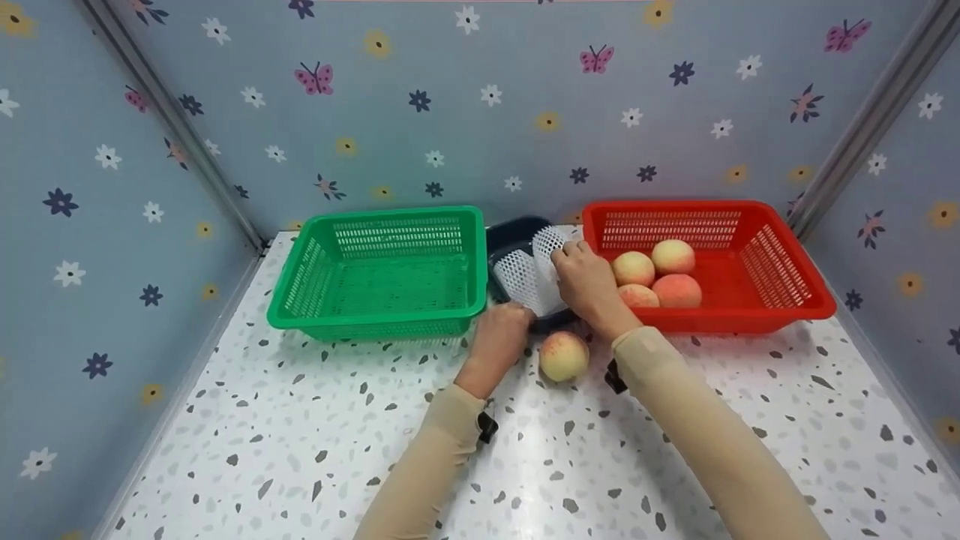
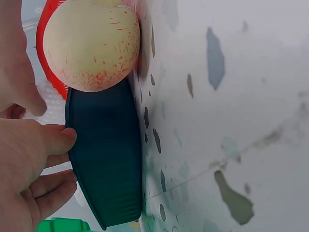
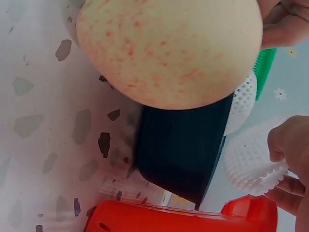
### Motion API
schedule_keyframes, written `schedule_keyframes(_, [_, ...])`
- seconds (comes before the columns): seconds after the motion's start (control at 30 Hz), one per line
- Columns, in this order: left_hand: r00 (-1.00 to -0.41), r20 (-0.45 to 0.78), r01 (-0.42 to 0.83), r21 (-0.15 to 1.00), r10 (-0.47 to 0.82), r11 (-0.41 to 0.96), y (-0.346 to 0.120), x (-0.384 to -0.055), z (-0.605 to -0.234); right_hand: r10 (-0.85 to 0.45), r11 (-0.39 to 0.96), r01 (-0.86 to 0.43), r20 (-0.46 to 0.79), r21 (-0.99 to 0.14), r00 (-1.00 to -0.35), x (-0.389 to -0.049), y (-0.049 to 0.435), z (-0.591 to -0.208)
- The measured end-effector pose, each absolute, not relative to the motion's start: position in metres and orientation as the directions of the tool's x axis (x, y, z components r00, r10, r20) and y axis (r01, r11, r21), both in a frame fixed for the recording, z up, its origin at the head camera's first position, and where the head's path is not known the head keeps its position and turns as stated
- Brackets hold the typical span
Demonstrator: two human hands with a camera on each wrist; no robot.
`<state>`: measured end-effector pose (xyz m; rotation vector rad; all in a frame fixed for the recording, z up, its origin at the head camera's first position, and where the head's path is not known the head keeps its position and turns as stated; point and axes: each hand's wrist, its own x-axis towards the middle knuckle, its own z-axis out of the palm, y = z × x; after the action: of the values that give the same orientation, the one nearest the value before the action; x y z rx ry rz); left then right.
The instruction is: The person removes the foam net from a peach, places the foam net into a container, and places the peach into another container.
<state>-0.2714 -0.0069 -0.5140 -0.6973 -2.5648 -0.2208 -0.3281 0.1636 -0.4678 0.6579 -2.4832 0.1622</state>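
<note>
A dark blue basin [image 1: 497, 238] stands between two baskets, with white foam fruit nets [image 1: 517, 279] in it. My left hand [image 1: 501, 337] is at its near rim; in the left wrist view, the thumb [image 2: 65, 138] overlaps the rim and the other fingers meet it. Whether they also touch a net is hidden. My right hand [image 1: 589, 281] pinches a foam net [image 1: 549, 244] above the basin; the right wrist view shows this net [image 3: 253, 159] under the fingers. A peach [image 1: 564, 357] rests on the table in front of the basin, between my wrists.
A green basket [image 1: 375, 328] stands to the left with nothing visible inside. To the right, a red basket [image 1: 750, 321] contains several peaches [image 1: 673, 257] on its left side. The speckled table [image 1: 315, 450] is bounded by flower-patterned walls [image 1: 450, 135] at the back and sides.
</note>
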Motion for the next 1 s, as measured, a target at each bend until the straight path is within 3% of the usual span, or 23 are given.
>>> schedule_keyframes(0.33, [-0.756, 0.482, 0.514, 0.018, 0.443, 0.857, -0.006, -0.27, -0.515, -0.471, 0.849, -0.527, 0.41, -0.028, -0.781, -0.334, 0.164, -0.475])
schedule_keyframes(0.53, [-0.742, 0.506, 0.512, 0.001, 0.441, 0.859, -0.007, -0.271, -0.515, -0.529, 0.798, -0.578, 0.262, -0.17, -0.807, -0.333, 0.166, -0.474])
schedule_keyframes(0.7, [-0.73, 0.527, 0.514, 0.001, 0.436, 0.858, -0.006, -0.272, -0.514, -0.519, 0.806, -0.532, 0.122, -0.258, -0.846, -0.331, 0.163, -0.469])
schedule_keyframes(1.0, [-0.734, 0.524, 0.499, -0.015, 0.431, 0.867, -0.007, -0.27, -0.516, -0.494, 0.842, -0.492, 0.049, -0.222, -0.868, -0.333, 0.15, -0.476])
